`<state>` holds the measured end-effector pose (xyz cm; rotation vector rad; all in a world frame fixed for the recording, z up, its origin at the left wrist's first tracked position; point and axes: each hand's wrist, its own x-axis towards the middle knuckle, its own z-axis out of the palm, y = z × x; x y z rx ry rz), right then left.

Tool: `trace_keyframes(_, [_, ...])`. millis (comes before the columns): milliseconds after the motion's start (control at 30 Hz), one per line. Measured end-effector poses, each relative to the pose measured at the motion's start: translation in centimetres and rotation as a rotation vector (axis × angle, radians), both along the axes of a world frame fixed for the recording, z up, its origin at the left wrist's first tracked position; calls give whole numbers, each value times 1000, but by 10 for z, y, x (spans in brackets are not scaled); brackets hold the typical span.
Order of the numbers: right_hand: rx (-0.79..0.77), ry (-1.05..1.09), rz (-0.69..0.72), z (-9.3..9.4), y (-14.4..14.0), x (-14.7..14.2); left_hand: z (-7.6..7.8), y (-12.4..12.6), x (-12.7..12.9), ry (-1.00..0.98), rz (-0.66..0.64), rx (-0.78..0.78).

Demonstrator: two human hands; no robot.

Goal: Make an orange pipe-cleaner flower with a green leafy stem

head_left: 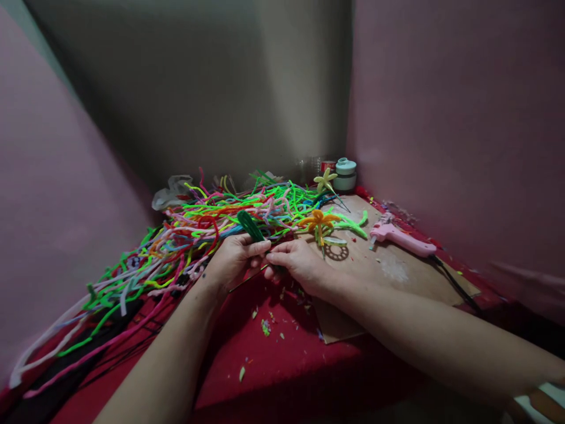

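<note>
A loose heap of pipe cleaners (194,235) in green, pink, yellow, orange and white spreads from the lower left of the frame up toward the centre, lying on a red cloth (273,359). Just right of the heap, at the centre, the left hand (233,259) has its fingers closed around a dark green pipe cleaner (251,226), whose fuzzy end sticks up and to the left above the knuckles. The right hand (298,262) touches it from the right, thumb and forefinger pinched on the lower end of the same stem. Right of the hands lies a brown board (397,274) with an orange pipe-cleaner flower (318,222) near its upper left edge. Farther right on the board rests a pink glue gun (402,237). In the corner behind stands a small teal container (345,174).
</note>
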<state>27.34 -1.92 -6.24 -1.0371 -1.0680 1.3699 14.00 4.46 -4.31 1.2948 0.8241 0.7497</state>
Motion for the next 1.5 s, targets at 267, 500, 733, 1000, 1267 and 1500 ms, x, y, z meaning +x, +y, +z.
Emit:
trace_keyframes(267, [-1,86,-82,-4,3,0,-3,1,-2,-41,-107,-23])
trace_keyframes(500, [-27,178,-25,-5,2,1,0,-2,1,-69,-34,-75])
trace_keyframes(733, [-12,177,-102,-8,5,2,4,-11,6,41,12,-1])
trace_keyframes(1000, [-77,164,-13,-2,0,-3,1,-5,0,2,-34,9])
trace_keyframes(1267, [-111,115,-66,1,-1,-5,-5,-1,-3,67,-105,28])
trace_keyframes(1500, [-85,79,-14,1,2,-3,-5,3,-1,8,-107,-40])
